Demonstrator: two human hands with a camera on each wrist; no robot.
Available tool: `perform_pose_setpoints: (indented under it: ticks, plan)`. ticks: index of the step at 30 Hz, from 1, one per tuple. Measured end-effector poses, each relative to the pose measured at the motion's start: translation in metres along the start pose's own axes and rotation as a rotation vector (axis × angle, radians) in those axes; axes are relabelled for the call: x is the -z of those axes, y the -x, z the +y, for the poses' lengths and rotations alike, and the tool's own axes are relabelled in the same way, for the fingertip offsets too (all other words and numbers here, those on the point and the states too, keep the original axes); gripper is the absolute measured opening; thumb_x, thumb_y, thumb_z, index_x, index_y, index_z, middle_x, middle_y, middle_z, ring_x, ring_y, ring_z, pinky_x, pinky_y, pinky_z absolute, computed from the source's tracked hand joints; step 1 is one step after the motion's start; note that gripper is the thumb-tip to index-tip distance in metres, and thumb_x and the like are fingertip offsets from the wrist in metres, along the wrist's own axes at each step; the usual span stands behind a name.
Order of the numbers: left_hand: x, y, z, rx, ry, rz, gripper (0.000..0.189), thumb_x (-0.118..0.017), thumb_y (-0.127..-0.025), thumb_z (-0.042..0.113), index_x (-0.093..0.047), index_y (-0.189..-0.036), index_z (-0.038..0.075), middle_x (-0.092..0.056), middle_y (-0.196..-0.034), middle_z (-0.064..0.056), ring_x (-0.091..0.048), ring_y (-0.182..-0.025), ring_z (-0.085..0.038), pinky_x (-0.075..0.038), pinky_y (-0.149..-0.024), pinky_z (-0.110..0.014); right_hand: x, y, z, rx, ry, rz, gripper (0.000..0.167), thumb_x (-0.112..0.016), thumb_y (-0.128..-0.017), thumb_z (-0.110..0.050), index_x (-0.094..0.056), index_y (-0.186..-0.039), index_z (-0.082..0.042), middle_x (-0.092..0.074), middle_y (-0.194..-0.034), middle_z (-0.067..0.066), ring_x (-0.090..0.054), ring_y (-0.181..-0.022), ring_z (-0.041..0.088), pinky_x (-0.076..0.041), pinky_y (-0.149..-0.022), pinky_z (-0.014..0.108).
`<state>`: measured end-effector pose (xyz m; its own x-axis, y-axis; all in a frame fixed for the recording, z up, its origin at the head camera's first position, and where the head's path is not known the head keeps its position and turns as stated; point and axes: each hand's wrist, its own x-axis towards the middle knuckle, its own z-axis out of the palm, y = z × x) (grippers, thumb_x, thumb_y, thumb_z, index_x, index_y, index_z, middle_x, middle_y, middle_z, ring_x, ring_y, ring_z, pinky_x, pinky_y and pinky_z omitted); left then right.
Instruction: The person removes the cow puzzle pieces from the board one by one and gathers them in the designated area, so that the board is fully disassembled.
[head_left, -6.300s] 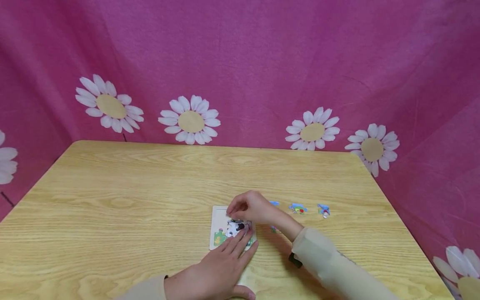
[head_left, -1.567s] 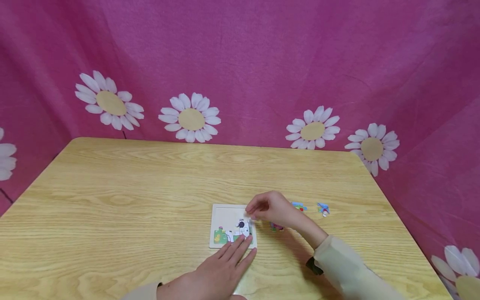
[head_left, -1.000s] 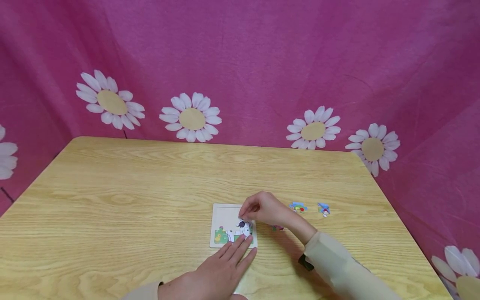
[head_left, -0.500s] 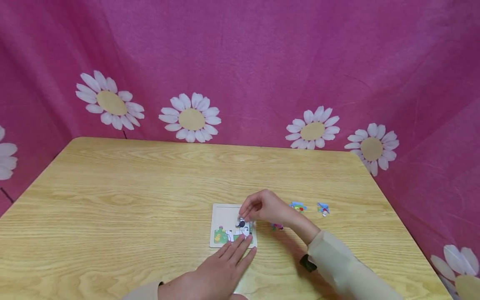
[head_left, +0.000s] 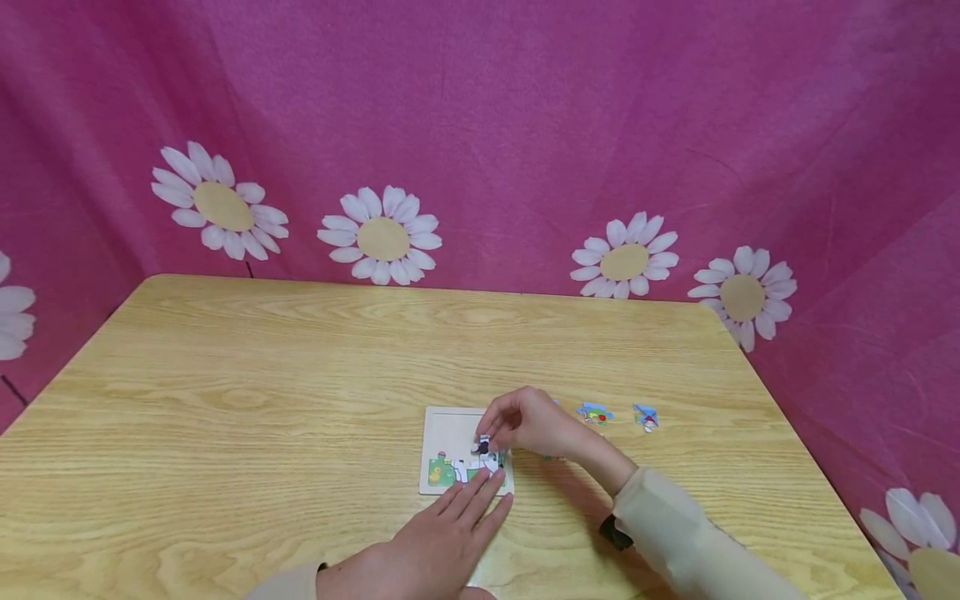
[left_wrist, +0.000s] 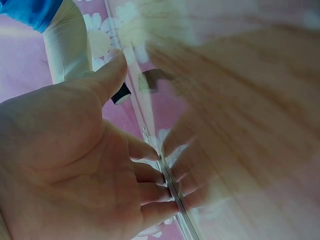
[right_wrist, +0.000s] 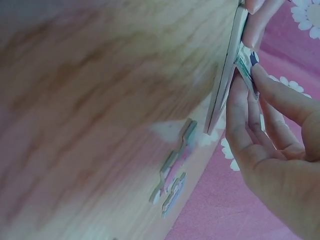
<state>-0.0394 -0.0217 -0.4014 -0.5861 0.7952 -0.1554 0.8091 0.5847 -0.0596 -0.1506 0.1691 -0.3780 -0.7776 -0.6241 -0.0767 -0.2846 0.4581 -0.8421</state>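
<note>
The left hand, fingers straight, rests across the near edge of the puzzle tray; only the left wrist view shows its palm, raised off the table. Over the tray's right part, the right hand pinches a black-and-white puzzle piece, which the right wrist view alone shows clearly tilted. Loose puzzle pieces lie farther right.

In the head view we see the table evenly lit, with a soft shadow beneath the right sleeve and pale glare near the left hand. The curtain darkens at far left. Both wrist views look dimmer and hazier to us, the table blurred into streaks.
</note>
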Motion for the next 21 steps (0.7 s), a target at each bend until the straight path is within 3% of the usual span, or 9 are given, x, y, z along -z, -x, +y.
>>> perform_pose_setpoints:
  ticks: [12,18,21]
  plan:
    - [0.001,0.0,0.0,0.001,-0.014,-0.002,0.09,-0.041,-0.09,0.072,-0.029,-0.154,0.01,-0.021,-0.16,-0.013,-0.017,-0.148,-0.026,-0.027,-0.113,-0.032,0.011,0.018,0.0,-0.035,0.001,0.038,0.01,-0.073,-0.082,0.007,-0.073,-0.09,0.0,-0.07,-0.081,0.007,-0.064,-0.073,0.013,-0.052,-0.065,0.023]
    - [0.001,0.0,0.0,0.001,-0.011,-0.008,0.091,-0.039,-0.09,0.073,-0.028,-0.155,0.01,-0.02,-0.161,-0.013,-0.016,-0.148,-0.025,-0.026,-0.114,-0.032,0.026,0.038,0.009,-0.046,-0.003,0.059,0.01,-0.071,-0.084,0.007,-0.072,-0.092,0.001,-0.07,-0.082,0.008,-0.062,-0.067,0.015,-0.05,-0.052,0.025]
    - [0.002,0.0,0.0,0.002,-0.003,-0.015,0.092,-0.039,-0.09,0.073,-0.027,-0.155,0.01,-0.019,-0.161,-0.014,-0.015,-0.148,-0.026,-0.026,-0.114,-0.032,0.034,0.048,0.013,-0.044,-0.003,0.074,0.01,-0.07,-0.085,0.009,-0.072,-0.093,0.003,-0.07,-0.084,0.01,-0.065,-0.073,0.016,-0.053,-0.058,0.026]
